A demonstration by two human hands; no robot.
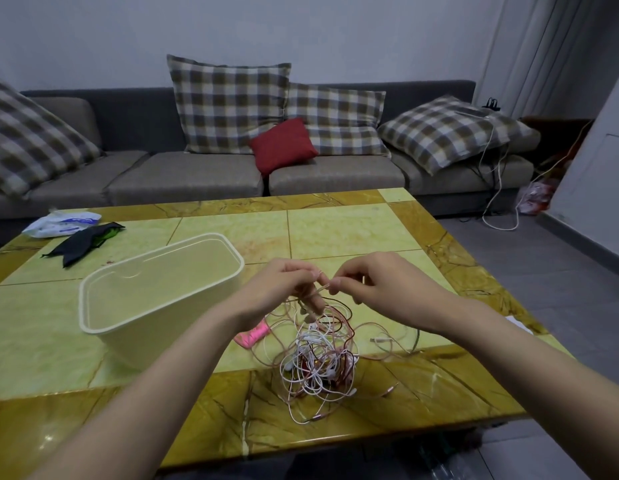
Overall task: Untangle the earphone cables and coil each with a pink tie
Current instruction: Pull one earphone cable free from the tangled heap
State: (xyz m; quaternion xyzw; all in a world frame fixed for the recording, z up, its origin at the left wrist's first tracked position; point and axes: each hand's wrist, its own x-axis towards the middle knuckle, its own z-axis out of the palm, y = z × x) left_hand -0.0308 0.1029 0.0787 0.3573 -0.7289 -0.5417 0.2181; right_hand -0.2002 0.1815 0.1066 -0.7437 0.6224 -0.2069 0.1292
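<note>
Head view
Left hand (283, 285): raised above the table, fingers curled; thumb and forefinger pinch a thin cable strand (321, 288).
Right hand (377, 282): level with the left, fingers curled, pinching the same strand, its fingertips almost touching the left hand's.
Cable strand: pinkish-copper and very fine. It drops from the pinch toward the heap, but its run is lost behind the left fingers.
Earphone tangle (318, 362): on the table straight below the pinch and nearer the person. White, pink and dark red cables are knotted together, and how many sets there are cannot be told.
Pink ties (254, 336): just under the left wrist, beside the tangle's left edge. They are partly covered by the wrist, and the count is unclear.
Cream plastic box (93, 327): left of the grip, open-topped; its near right corner is hidden by the left forearm.
Marble-patterned table (335, 230): green and ochre, its near edge cut off by both forearms.
Black cloth (83, 242) and white packet (62, 225): far left, beyond the box; the printing is unreadable.
White sheet (519, 325): right of the grip, with only a corner showing past the right forearm.
Grey sofa (183, 178): beyond the grip, bearing a red cushion (283, 145).
</note>
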